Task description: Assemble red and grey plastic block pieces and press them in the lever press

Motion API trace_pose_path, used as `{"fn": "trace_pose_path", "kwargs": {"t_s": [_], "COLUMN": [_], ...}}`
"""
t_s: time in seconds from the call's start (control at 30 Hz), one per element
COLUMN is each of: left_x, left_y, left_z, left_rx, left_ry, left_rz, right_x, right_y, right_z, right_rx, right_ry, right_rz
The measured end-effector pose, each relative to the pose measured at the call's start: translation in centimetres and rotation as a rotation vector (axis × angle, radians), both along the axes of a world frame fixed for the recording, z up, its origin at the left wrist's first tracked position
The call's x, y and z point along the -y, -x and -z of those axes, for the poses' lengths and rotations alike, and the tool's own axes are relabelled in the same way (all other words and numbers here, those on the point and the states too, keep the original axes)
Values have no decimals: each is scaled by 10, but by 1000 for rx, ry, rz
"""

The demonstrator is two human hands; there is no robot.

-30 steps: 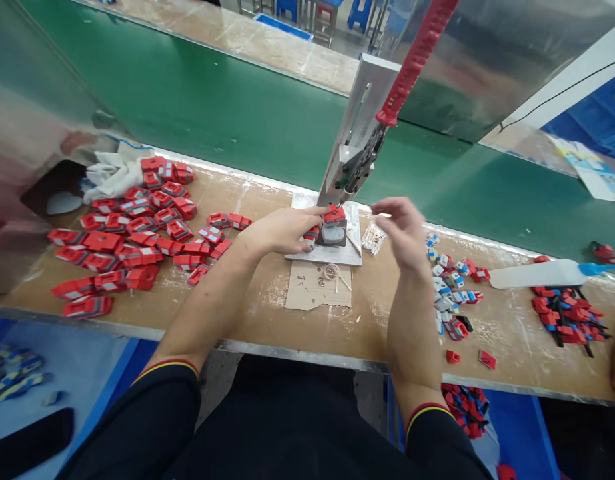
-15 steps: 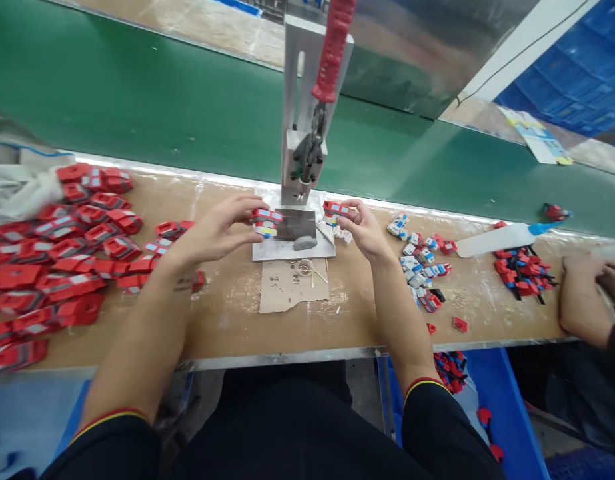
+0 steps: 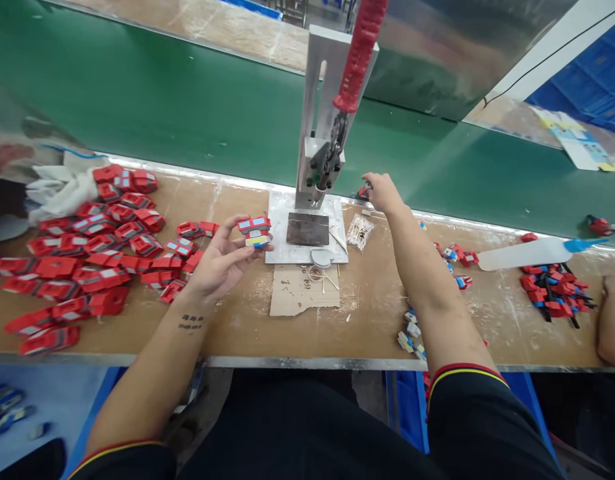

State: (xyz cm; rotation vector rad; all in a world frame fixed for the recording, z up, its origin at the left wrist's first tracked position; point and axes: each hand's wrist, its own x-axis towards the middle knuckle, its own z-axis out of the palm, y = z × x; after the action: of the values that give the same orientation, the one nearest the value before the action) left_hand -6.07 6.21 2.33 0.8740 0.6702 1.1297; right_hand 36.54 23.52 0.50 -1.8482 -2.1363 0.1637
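Left hand (image 3: 222,263) is at the left edge of the metal base plate (image 3: 278,213), palm turned up, fingers and thumb pinched on a red part (image 3: 254,225) with light-blue panels and a yellow-and-blue lower edge; part is held up, left of the dark block (image 3: 308,229) on the plate. Right hand (image 3: 383,192) is stretched forward to the near edge of the green surface (image 3: 212,113), fingers bent, a small red-and-blue piece (image 3: 364,193) at the fingertips; mostly hidden, cannot tell if it's gripped or just touched. Between the hands stands a metal upright (image 3: 333,48) with a red handle (image 3: 360,63), handle raised and tilted right. Grey disc (image 3: 322,258) lies at the plate's front edge. Cardboard piece (image 3: 292,297) just in front of the plate, bag of swabs (image 3: 360,231) just right of it. Big pile of red-and-grey parts (image 3: 107,260) on the bench (image 3: 237,327), left side, white cloth (image 3: 62,190) behind it. Right side: small white-and-blue pieces (image 3: 407,340) partly behind the right forearm, white bottle (image 3: 527,255) with blue tip on its side, red-and-black pile (image 3: 557,290), another person's arm (image 3: 613,320) at the far right edge.
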Motion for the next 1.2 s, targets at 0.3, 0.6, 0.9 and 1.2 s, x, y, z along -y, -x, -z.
{"fn": "trace_pose_path", "kwargs": {"t_s": [0.3, 0.6, 0.9, 1.2], "left_x": [15, 26, 32, 36], "left_y": [14, 16, 23, 22], "left_z": [4, 5, 1, 5], "left_rx": [-32, -28, 15, -41], "left_ry": [43, 24, 30, -5], "left_rz": [-39, -36, -79, -85], "right_x": [122, 179, 163, 134], "right_y": [20, 88, 98, 133], "right_z": [-41, -20, -27, -21], "right_rx": [166, 97, -737, -641], "right_ry": [-126, -31, 151, 222], "right_rz": [-464, -687, -172, -62]}}
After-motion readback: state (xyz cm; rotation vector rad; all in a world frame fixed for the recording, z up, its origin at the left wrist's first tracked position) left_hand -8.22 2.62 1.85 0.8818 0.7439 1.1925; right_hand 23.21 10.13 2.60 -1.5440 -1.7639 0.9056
